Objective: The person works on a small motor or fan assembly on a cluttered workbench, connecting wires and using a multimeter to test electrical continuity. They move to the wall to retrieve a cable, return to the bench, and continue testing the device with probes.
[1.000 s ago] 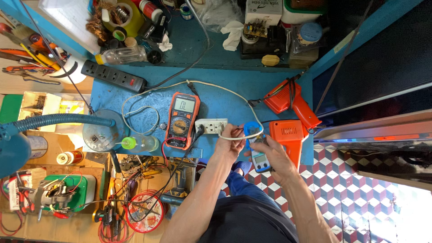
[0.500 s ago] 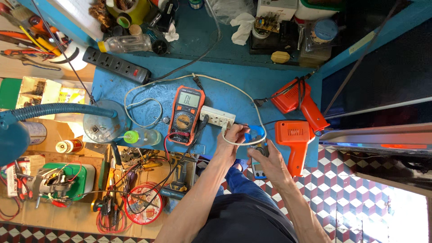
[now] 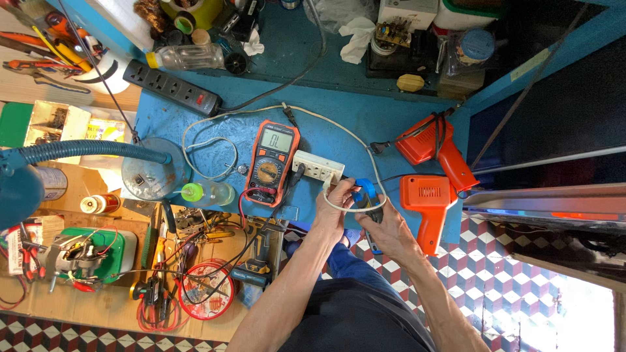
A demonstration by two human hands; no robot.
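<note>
- The left hand [image 3: 332, 212] and the right hand [image 3: 389, 228] meet at the near edge of the blue bench [image 3: 365, 124], just right of the white socket block [image 3: 317, 167].
- Between them sits a small clamp meter [image 3: 365, 199] with a blue jaw ring; the right hand's fingers are wrapped closed around its dark body, which runs down toward the person, with the ring pointing away toward the bench.
- The left hand's fingers are curled shut on the white cable [image 3: 352, 208] where it loops beside the ring; whether the cable passes through the ring I cannot tell.
- So the cable lies just left of the meter's head, touching or nearly so, with the left hand nearer it.
- The orange multimeter [image 3: 272, 163] lies further left, well apart from both hands.
- Two orange soldering guns [image 3: 427, 195] rest just right of the right hand, untouched.
</note>
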